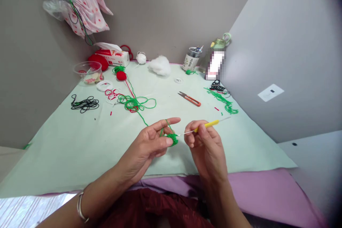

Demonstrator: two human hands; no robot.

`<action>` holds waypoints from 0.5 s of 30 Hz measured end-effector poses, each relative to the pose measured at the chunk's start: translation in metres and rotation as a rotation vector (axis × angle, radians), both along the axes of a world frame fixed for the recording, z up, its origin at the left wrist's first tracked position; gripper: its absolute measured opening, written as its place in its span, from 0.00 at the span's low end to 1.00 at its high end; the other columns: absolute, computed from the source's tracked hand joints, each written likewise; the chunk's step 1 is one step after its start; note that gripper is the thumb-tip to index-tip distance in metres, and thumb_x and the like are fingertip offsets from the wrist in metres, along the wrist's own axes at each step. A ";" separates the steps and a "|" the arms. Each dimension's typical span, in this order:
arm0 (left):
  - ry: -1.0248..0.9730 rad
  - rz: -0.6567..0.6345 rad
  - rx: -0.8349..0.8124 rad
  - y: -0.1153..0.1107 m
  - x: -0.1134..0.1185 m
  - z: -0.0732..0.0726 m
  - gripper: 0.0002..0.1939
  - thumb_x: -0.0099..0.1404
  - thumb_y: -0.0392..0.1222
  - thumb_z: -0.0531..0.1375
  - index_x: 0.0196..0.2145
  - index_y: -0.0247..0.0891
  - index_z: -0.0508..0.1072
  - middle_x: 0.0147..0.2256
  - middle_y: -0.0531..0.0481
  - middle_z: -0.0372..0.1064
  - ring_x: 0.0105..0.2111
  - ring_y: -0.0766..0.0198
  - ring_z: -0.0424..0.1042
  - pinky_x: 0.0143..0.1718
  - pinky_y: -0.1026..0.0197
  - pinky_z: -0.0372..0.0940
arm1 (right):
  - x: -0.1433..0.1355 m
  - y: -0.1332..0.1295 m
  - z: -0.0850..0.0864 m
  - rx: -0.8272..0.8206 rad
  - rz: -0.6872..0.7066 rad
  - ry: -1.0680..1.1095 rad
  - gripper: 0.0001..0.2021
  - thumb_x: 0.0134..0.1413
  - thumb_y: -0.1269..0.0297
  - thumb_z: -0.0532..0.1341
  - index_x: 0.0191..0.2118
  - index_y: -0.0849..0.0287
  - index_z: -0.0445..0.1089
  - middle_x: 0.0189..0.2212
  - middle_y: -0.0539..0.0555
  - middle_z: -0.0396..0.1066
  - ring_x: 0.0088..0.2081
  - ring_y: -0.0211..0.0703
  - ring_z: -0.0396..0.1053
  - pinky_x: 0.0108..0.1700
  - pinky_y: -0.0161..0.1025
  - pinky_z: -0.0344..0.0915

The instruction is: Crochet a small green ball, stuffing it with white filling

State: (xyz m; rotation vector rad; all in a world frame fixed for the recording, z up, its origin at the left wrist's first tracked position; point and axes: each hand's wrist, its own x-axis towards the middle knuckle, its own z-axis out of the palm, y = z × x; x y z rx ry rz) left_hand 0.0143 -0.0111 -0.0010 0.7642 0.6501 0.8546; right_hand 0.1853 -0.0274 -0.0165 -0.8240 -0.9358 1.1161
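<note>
The left hand (149, 144) pinches a green crochet piece (174, 140). The right hand (210, 144) grips a yellow-handled hook (211, 124), whose tip reaches it.

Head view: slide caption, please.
Left hand pinches green crochet piece; right hand holds yellow-handled hook at its edge.

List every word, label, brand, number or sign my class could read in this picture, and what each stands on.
Nothing can be quoted reliably.
Tissue box: print on its side, too small to read.
Pen can: large dark characters on a pale label, too blurred to read.
Upright panel: pixelated, unreadable.
Clear tub: red marks; cannot tell whether they are lettering.
</note>
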 end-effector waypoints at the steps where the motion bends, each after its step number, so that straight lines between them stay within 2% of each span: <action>1: 0.027 0.024 0.033 -0.001 0.001 -0.001 0.24 0.60 0.41 0.72 0.55 0.47 0.81 0.37 0.52 0.64 0.29 0.69 0.55 0.28 0.65 0.50 | -0.002 0.000 -0.002 0.002 0.017 0.000 0.11 0.64 0.56 0.65 0.33 0.56 0.78 0.28 0.51 0.73 0.24 0.35 0.63 0.27 0.34 0.62; 5: 0.202 0.086 0.201 -0.005 0.004 -0.007 0.28 0.61 0.44 0.72 0.59 0.49 0.77 0.32 0.55 0.62 0.30 0.66 0.58 0.36 0.62 0.57 | -0.008 -0.005 -0.011 0.067 -0.034 -0.180 0.09 0.65 0.56 0.66 0.38 0.55 0.80 0.34 0.53 0.77 0.31 0.39 0.67 0.34 0.37 0.65; 8: 0.304 0.074 0.298 -0.003 0.001 -0.007 0.26 0.64 0.47 0.70 0.60 0.48 0.76 0.37 0.53 0.69 0.32 0.65 0.63 0.39 0.60 0.59 | -0.006 -0.004 -0.010 0.021 -0.055 -0.113 0.10 0.63 0.55 0.67 0.36 0.55 0.79 0.33 0.52 0.75 0.30 0.38 0.65 0.33 0.36 0.65; 10: 0.381 0.086 0.398 0.003 -0.007 -0.004 0.18 0.66 0.47 0.68 0.53 0.46 0.80 0.44 0.50 0.73 0.35 0.63 0.67 0.42 0.59 0.61 | -0.001 0.000 -0.006 -0.059 0.017 0.047 0.11 0.60 0.53 0.69 0.34 0.55 0.77 0.30 0.51 0.72 0.26 0.35 0.60 0.28 0.34 0.63; 11: 0.433 0.115 0.468 0.007 -0.013 0.000 0.11 0.66 0.47 0.68 0.46 0.44 0.82 0.45 0.49 0.73 0.36 0.63 0.68 0.43 0.59 0.61 | 0.003 0.002 -0.004 -0.100 0.067 0.125 0.12 0.59 0.53 0.70 0.33 0.55 0.75 0.28 0.49 0.69 0.24 0.34 0.56 0.26 0.33 0.61; 12: 0.482 0.156 0.531 0.013 -0.021 0.004 0.07 0.67 0.47 0.67 0.39 0.43 0.83 0.42 0.49 0.74 0.38 0.61 0.68 0.44 0.59 0.62 | 0.006 0.004 -0.003 -0.136 0.116 0.189 0.12 0.58 0.53 0.70 0.32 0.55 0.73 0.27 0.48 0.66 0.23 0.33 0.53 0.24 0.32 0.60; 15: 0.601 0.390 0.621 0.032 -0.053 0.022 0.12 0.67 0.47 0.67 0.27 0.41 0.77 0.31 0.55 0.71 0.36 0.63 0.66 0.41 0.60 0.60 | 0.016 0.009 -0.002 -0.185 0.182 0.282 0.13 0.58 0.54 0.70 0.30 0.55 0.69 0.25 0.46 0.59 0.22 0.34 0.43 0.21 0.30 0.58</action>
